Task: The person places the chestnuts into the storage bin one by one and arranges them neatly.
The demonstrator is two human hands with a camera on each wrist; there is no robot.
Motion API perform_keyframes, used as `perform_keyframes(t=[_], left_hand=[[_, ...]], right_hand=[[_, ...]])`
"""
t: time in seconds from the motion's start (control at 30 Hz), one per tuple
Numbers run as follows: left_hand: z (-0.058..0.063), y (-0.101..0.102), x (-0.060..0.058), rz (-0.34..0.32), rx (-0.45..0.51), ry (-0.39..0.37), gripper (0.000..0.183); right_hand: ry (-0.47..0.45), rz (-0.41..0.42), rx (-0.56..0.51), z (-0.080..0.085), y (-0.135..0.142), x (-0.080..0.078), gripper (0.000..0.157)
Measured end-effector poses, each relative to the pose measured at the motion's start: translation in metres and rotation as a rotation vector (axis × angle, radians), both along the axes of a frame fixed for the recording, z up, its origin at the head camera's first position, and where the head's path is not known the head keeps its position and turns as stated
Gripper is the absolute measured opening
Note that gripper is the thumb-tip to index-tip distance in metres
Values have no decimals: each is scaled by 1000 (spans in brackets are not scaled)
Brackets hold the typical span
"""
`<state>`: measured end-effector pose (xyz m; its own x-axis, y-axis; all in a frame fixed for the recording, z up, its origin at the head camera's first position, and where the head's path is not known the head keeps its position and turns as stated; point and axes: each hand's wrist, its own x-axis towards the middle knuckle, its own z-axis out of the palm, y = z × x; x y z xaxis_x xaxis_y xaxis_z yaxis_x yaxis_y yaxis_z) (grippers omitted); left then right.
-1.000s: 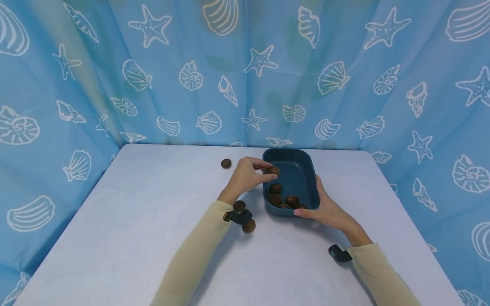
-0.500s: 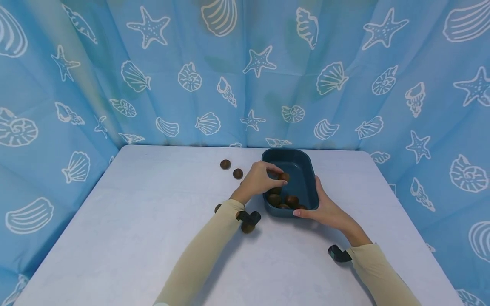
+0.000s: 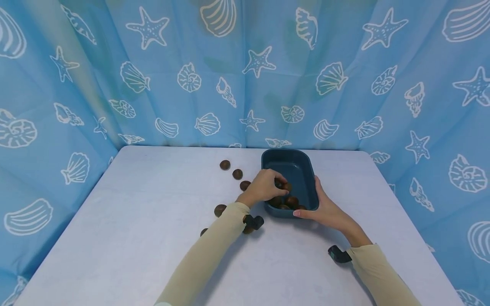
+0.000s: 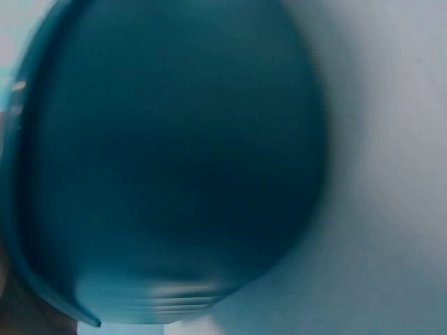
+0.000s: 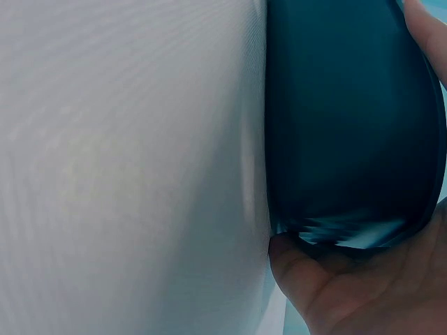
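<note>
A dark blue rectangular container (image 3: pixel 296 170) stands at the table's far middle, several brown chestnuts (image 3: pixel 292 201) lying in its near end. Inside it, low over these, my left hand (image 3: pixel 266 186) pinches a chestnut (image 3: pixel 288 187) between thumb and fingers. My right hand (image 3: pixel 325 208) grips the container's near right corner, thumb at the front and fingers along the right side. In the right wrist view, the thumb (image 5: pixel 300 276) presses against the container's wall (image 5: pixel 349 125). Only the container's outer wall (image 4: pixel 174 139) fills most of the left wrist view; the left fingers are not seen there.
Left of the container, several loose chestnuts (image 3: pixel 237 174) lie on the white table (image 3: pixel 153 204). Others, such as one chestnut (image 3: pixel 220 210), are near or partly hidden by the left forearm. A blue shell-patterned curtain (image 3: pixel 245 85) surrounds the table's back and sides.
My left hand has moved right and nearer with its chestnut, from the container's left rim down into its near half. More chestnuts on the table show behind it. The right hand has stayed in place.
</note>
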<state>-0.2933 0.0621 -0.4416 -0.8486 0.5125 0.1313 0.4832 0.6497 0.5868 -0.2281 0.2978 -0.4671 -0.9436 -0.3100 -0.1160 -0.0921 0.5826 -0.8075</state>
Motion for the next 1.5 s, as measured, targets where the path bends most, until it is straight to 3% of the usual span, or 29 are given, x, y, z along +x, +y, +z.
perform_keyframes(t=[0.2,0.5,1.5], left_hand=[[-4,4,1,8,-110,129,25],[-1,7,1,9,-176,170,25],[-1,12,-1,0,-311,127,27]], right_hand=[[4,1,-8,-1,-2,0,134],[18,6,-18,-3,0,-2,133],[14,0,1,-3,0,-2,133]])
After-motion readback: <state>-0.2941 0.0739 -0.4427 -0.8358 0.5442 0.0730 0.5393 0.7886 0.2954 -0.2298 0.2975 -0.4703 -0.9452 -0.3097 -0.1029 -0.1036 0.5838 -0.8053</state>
